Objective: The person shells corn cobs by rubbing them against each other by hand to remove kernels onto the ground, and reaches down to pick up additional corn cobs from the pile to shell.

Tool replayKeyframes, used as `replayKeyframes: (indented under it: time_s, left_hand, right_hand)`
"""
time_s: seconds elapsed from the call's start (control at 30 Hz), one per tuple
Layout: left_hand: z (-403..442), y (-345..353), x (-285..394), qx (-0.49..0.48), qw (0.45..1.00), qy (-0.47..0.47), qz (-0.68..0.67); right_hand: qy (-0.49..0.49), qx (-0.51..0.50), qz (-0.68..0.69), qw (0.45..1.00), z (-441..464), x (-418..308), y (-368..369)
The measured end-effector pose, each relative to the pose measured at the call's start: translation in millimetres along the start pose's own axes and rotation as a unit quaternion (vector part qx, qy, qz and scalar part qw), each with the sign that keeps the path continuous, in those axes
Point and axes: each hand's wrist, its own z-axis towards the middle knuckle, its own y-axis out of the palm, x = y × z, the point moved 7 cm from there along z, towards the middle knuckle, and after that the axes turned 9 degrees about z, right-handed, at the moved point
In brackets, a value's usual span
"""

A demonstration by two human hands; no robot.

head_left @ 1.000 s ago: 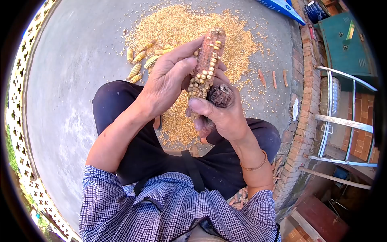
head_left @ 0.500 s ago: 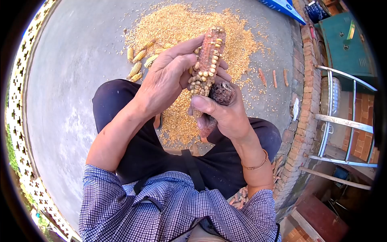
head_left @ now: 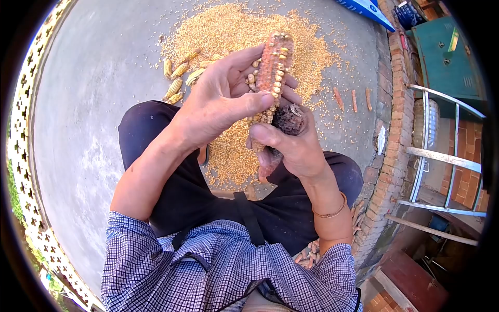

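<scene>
A partly shelled corn cob (head_left: 271, 67) is held upright between both hands, its reddish core bare in front with rows of yellow kernels left along it. My left hand (head_left: 223, 101) wraps round it from the left, the thumb pressed on the kernels midway down. Lower down, my right hand (head_left: 291, 145) grips the cob's bottom end with the thumb in front. A dark, rough-ended piece, seemingly a bare cob (head_left: 289, 120), also sits in the right hand's grasp. Beneath the hands lies a large spread of loose corn kernels (head_left: 234, 31).
Several unshelled ears of corn (head_left: 176, 86) lie left of the kernels. Bare cobs (head_left: 354, 101) rest on the concrete floor to the right, with more cobs (head_left: 310, 254) beside my hip. A brick edge (head_left: 387, 197) and a metal ladder-like frame (head_left: 444, 158) stand farther right.
My left thumb has moved down and right across the cob, pressing on kernels. Fewer kernels cover the cob's middle now. The right hand has barely shifted.
</scene>
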Motion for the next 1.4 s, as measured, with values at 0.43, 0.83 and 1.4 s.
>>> replayKeyframes:
  time_s: [0.43,0.83,1.4]
  left_hand:
    - [2,0,-4,-0.006,0.994,-0.045,-0.096]
    - [-3,-2,-3,0.01,1.0,-0.014,0.022]
    - [-2,1,1,0.0,0.999,-0.006,0.032]
  right_hand:
    - [0.01,0.014,-0.036,0.999,-2,0,1]
    - [0.04,0.018,-0.058,0.997,-2,-4,5]
    - [0.01,0.013,-0.079,0.997,0,-2,2]
